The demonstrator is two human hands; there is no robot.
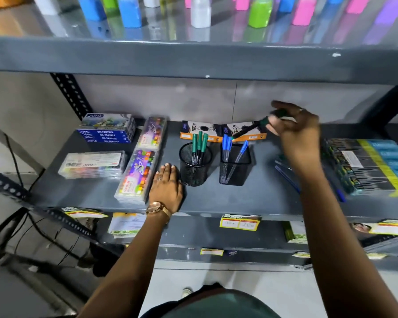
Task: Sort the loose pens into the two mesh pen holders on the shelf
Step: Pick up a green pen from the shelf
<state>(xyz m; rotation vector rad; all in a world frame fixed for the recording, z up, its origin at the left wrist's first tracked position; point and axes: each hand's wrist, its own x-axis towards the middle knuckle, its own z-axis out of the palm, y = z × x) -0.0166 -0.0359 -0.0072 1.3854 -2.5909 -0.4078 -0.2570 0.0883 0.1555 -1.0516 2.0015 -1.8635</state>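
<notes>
The right hand [292,127] was pinched on a green marker [251,128], held slanted above the square holder [233,167] of blue pens, seemingly bound for the round holder [193,166], where the green ones stood. The left hand [167,187] lay flat and empty on the shelf [239,198] beside it, probably to brace. Loose blue pens [287,175] waited just right of the holders.

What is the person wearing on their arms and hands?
Both arms are bare, with no sleeves showing. The left hand has a round, rose-gold coloured wristwatch at the wrist and a ring on one of its fingers. The right hand seems to have a ring too, but it is blurry.
</notes>
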